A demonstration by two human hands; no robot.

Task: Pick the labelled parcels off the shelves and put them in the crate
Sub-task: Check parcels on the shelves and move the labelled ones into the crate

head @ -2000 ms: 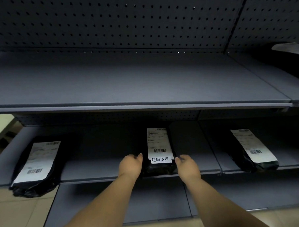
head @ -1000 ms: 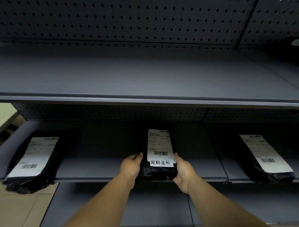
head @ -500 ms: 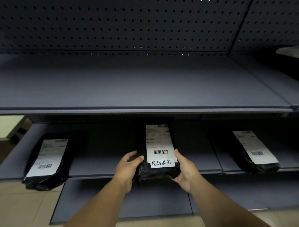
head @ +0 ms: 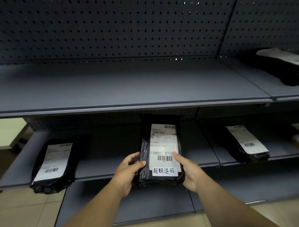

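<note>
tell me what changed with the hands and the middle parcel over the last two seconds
Both hands went from resting at the sides of the middle parcel to gripping it: left hand and right hand closed round its edges and drew its near end out past the shelf lip. The left parcel and right parcel stayed put.

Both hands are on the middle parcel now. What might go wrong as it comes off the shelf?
1. The held parcel is in a wrinkled, slick-looking black bag gripped only at its near end by the left hand and right hand; its far end may sag or slip.
2. That far end sits under the upper shelf; lifting early may catch its edge.
3. No crate is in view, so the carry may mean turning blind.
</note>
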